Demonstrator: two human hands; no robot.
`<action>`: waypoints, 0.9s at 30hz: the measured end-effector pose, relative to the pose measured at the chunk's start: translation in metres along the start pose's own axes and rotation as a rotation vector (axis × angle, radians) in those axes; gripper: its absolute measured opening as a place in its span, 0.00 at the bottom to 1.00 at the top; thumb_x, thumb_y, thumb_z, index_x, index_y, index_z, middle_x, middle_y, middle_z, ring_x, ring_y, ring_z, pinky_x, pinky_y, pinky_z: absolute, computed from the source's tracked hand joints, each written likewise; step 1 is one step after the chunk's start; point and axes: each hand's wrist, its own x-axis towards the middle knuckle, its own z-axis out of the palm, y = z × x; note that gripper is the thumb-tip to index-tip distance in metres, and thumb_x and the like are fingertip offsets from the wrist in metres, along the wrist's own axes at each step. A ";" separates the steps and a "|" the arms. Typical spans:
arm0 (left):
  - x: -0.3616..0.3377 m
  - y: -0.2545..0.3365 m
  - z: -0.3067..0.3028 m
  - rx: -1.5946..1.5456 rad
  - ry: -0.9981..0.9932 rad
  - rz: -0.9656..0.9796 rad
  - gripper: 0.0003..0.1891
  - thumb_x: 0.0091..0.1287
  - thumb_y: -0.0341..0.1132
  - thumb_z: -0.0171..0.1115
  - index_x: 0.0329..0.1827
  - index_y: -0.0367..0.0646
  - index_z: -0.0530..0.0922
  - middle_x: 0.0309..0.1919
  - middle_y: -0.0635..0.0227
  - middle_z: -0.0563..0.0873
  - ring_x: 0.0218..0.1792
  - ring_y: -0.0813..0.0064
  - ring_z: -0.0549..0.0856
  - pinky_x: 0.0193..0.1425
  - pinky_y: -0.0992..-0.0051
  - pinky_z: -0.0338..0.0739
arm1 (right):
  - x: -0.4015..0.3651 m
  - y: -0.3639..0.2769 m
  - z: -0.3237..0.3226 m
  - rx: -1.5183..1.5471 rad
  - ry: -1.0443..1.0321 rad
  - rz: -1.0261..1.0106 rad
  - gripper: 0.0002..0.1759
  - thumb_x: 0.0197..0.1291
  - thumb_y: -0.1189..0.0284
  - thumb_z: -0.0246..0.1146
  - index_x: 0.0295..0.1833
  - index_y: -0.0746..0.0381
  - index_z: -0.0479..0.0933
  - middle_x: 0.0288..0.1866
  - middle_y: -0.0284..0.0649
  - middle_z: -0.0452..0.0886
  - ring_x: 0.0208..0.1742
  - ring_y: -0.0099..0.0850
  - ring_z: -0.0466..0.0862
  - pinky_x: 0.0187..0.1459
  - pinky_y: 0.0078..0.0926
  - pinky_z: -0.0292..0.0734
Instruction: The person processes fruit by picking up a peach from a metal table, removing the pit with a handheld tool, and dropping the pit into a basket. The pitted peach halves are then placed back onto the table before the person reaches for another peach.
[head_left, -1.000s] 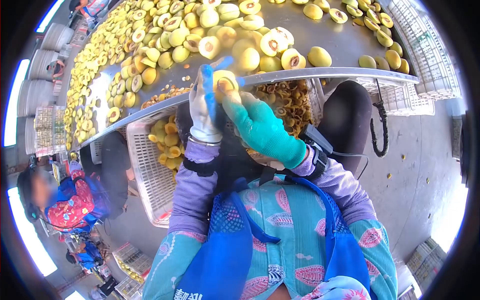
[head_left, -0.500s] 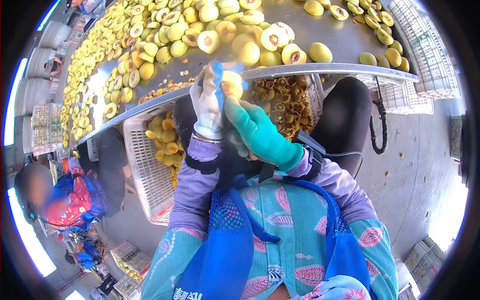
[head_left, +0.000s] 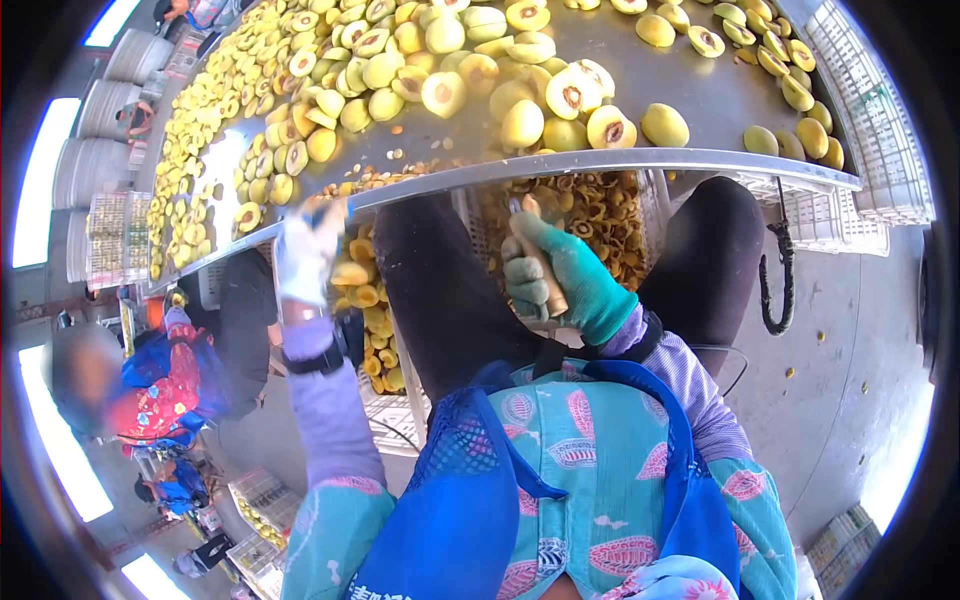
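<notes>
My right hand, in a green glove, is closed round the wooden handle of a small tool. Its working end points up toward the table edge and is hard to make out. Below this hand's fingertips lies a crate of brown, curled fruit scraps. My left hand, in a white and blue glove, is off to the left under the table edge, smeared by motion. It is beside the crate of yellow fruit halves; its fingers are too blurred to show a hold.
A metal table bears many yellow halved stone fruits, with small pits and bits along its near edge. White plastic crates stand at the right, where a black cord hangs. Another person sits at the left.
The hands were together at the table edge with a yellow fruit between them. My left hand has swung left, toward the fruit crate. My right hand has moved right and lower, its tool now showing.
</notes>
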 end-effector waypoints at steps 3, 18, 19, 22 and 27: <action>0.051 0.091 0.018 0.032 -0.060 0.216 0.26 0.60 0.53 0.66 0.44 0.35 0.85 0.32 0.50 0.88 0.36 0.55 0.86 0.45 0.62 0.79 | -0.001 0.005 0.001 -0.260 0.143 -0.049 0.21 0.71 0.46 0.52 0.40 0.53 0.70 0.22 0.28 0.68 0.16 0.21 0.67 0.15 0.19 0.63; 0.005 0.118 0.064 -1.182 -0.557 -0.024 0.14 0.72 0.34 0.60 0.56 0.35 0.78 0.47 0.62 0.85 0.46 0.71 0.85 0.51 0.74 0.83 | 0.044 0.000 0.025 -1.277 0.359 -1.067 0.14 0.71 0.64 0.58 0.40 0.66 0.75 0.29 0.55 0.79 0.29 0.49 0.82 0.30 0.41 0.72; -0.006 0.123 0.066 -1.057 -0.488 0.046 0.14 0.74 0.36 0.57 0.54 0.34 0.79 0.46 0.61 0.85 0.44 0.71 0.85 0.50 0.73 0.81 | 0.049 0.004 0.020 -1.337 0.388 -1.144 0.15 0.71 0.63 0.58 0.40 0.66 0.75 0.29 0.55 0.79 0.30 0.49 0.82 0.30 0.41 0.73; -0.029 0.126 0.083 -0.957 -0.326 0.185 0.18 0.77 0.40 0.53 0.53 0.32 0.80 0.44 0.60 0.86 0.43 0.72 0.85 0.49 0.73 0.80 | 0.041 0.010 0.016 -1.340 0.416 -1.218 0.15 0.71 0.63 0.58 0.39 0.66 0.76 0.29 0.55 0.79 0.30 0.50 0.82 0.30 0.40 0.73; -0.041 0.132 0.090 -1.210 -0.418 0.067 0.22 0.76 0.44 0.53 0.51 0.29 0.80 0.43 0.58 0.87 0.40 0.71 0.85 0.46 0.74 0.81 | 0.033 0.017 -0.003 -1.715 0.329 -1.195 0.31 0.67 0.81 0.54 0.76 0.62 0.61 0.47 0.50 0.79 0.41 0.42 0.82 0.42 0.33 0.78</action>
